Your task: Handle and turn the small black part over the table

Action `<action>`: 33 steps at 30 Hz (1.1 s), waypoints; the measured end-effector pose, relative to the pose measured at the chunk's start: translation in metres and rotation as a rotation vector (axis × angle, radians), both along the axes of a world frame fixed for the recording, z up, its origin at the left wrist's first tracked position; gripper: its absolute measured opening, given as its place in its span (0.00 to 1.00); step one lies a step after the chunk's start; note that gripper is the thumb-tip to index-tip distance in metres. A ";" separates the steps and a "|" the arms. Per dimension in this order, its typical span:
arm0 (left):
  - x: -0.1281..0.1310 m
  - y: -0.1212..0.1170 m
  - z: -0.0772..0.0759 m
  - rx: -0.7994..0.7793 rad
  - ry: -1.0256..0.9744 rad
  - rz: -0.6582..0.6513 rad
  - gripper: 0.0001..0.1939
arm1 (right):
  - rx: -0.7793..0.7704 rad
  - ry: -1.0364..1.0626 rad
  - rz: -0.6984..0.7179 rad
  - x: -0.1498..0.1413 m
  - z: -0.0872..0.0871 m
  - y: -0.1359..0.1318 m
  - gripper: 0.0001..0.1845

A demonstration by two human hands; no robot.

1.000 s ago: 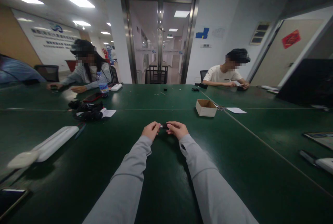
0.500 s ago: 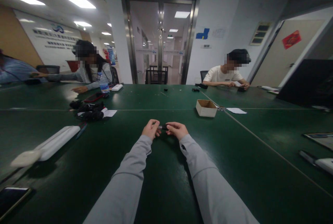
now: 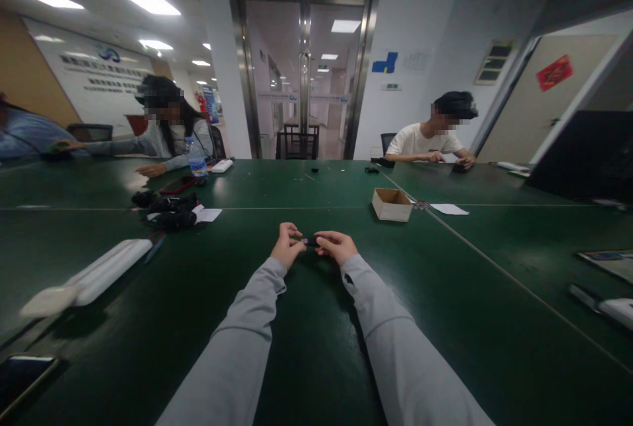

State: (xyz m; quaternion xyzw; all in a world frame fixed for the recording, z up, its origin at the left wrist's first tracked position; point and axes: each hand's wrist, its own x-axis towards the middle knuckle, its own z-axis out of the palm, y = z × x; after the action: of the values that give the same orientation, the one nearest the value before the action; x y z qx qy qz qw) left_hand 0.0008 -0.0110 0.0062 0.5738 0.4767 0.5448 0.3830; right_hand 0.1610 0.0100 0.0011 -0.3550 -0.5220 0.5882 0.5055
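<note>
Both my hands meet just above the dark green table (image 3: 316,347), straight ahead of me. My left hand (image 3: 287,248) and my right hand (image 3: 337,246) each pinch one end of a small dark object (image 3: 310,241) held between them. The fingers of both hands are curled closed around it. The object is too small to make out further. Grey sleeves cover both my forearms.
An open cardboard box (image 3: 392,204) stands ahead to the right, with a paper slip (image 3: 449,210) beyond it. A pile of black items (image 3: 169,211) and a long white case (image 3: 106,269) lie at left, a phone (image 3: 20,383) near left. Two people sit at the far side.
My left hand has turned slightly, its fingers lifting over the small object. The person at far left has stretched an arm out to the left.
</note>
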 end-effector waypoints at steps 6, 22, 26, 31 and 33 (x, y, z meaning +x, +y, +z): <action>0.004 0.000 0.000 0.043 0.028 0.018 0.17 | -0.026 0.029 -0.029 -0.003 0.005 -0.002 0.18; 0.001 0.002 -0.003 0.079 0.055 -0.006 0.18 | -0.023 0.050 -0.017 -0.002 0.004 -0.002 0.20; 0.001 0.001 -0.003 0.040 0.051 -0.044 0.13 | -0.009 0.035 0.008 -0.001 0.001 0.000 0.21; 0.000 0.002 -0.004 0.136 0.103 -0.010 0.18 | 0.002 0.085 -0.025 -0.002 -0.001 0.002 0.25; -0.001 0.003 -0.005 0.126 0.103 -0.006 0.16 | -0.003 0.101 -0.058 -0.002 -0.002 0.002 0.24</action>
State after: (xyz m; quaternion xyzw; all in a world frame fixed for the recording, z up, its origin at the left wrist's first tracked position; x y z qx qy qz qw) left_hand -0.0004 -0.0081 0.0011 0.6256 0.4588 0.5423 0.3225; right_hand 0.1589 0.0123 -0.0004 -0.3405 -0.4846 0.5912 0.5475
